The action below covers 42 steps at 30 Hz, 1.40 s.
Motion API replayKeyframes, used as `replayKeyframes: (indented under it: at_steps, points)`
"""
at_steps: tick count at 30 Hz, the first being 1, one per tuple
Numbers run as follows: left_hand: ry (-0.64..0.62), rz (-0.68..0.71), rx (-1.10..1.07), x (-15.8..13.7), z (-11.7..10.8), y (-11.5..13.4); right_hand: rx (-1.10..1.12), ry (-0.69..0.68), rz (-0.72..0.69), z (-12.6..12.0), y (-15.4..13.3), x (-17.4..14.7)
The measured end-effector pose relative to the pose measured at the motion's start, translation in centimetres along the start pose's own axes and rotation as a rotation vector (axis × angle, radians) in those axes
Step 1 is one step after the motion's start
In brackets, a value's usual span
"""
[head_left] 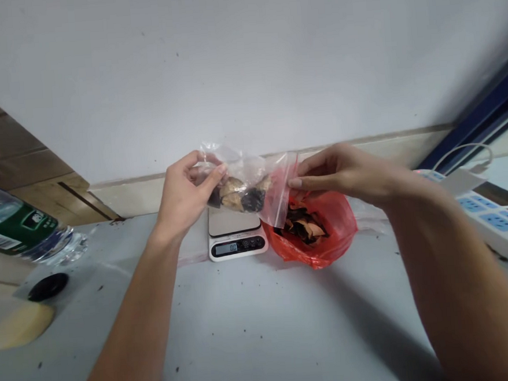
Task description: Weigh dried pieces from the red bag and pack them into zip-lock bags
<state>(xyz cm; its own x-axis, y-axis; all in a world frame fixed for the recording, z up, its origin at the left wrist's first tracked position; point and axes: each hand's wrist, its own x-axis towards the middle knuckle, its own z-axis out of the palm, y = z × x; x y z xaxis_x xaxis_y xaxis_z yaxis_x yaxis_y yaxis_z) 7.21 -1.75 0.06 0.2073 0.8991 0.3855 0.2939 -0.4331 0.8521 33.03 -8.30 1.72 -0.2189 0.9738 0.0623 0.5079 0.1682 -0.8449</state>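
A clear zip bag (pixel 253 176) with dark and tan dried pieces (pixel 233 195) inside is held up sideways between my hands. My left hand (pixel 192 183) pinches its left end, thumb in front. On the right, my right hand (pixel 335 173) grips the zip edge between thumb and fingers. Below the bag sits a small white digital scale (pixel 239 247), its display reading about 0.0 and its plate partly hidden. Beside the scale, under my right hand, stands an open red plastic bag (pixel 341 225) holding dried dark and brown pieces (pixel 309 227).
A water bottle with a green label (pixel 17 224) lies tilted at the left, near a black round lid (pixel 48 286). On the right is a white power strip (pixel 500 228) with a plugged cable. A white wall (pixel 245 69) rises behind the grey table (pixel 247 342), which carries small dark crumbs.
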Motion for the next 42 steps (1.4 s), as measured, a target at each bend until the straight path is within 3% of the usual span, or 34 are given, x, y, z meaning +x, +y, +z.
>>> replayKeyframes:
  at_steps: [4,7,8,12,13,19,26,37,40,42]
  points:
    - [0.058,-0.048,0.121,0.0,-0.1,-0.7,0.060,-0.031,-0.005,1.4,0.3,0.9]
    - [0.187,0.094,0.292,0.0,0.3,-0.9,0.081,0.001,0.023,2.5,0.4,1.7]
    - [0.149,0.136,0.313,-0.1,0.4,-0.9,0.101,0.008,0.032,2.8,0.5,2.0]
    - [-0.355,0.116,0.233,-0.6,0.8,-0.4,0.217,0.025,0.053,4.1,0.6,2.6]
    - [-0.431,0.095,0.215,-0.7,0.8,-0.3,0.247,0.030,0.055,4.3,0.6,2.7]
    - [-0.522,-0.026,0.116,-0.7,0.7,-0.2,0.377,-0.040,0.036,5.0,0.7,2.8]
    - [-0.585,-0.054,0.049,-0.6,0.3,0.1,0.395,-0.079,0.008,5.1,1.1,2.9]
    - [-0.488,-0.129,0.081,-0.6,1.1,0.4,0.294,-0.065,0.026,5.4,0.2,2.7]
    - [-0.400,-0.143,0.112,-0.5,0.6,0.6,0.180,0.017,0.113,5.4,0.0,2.7]
    - [-0.263,-0.144,0.129,-0.3,0.2,0.7,0.101,0.143,0.147,5.4,0.1,2.7]
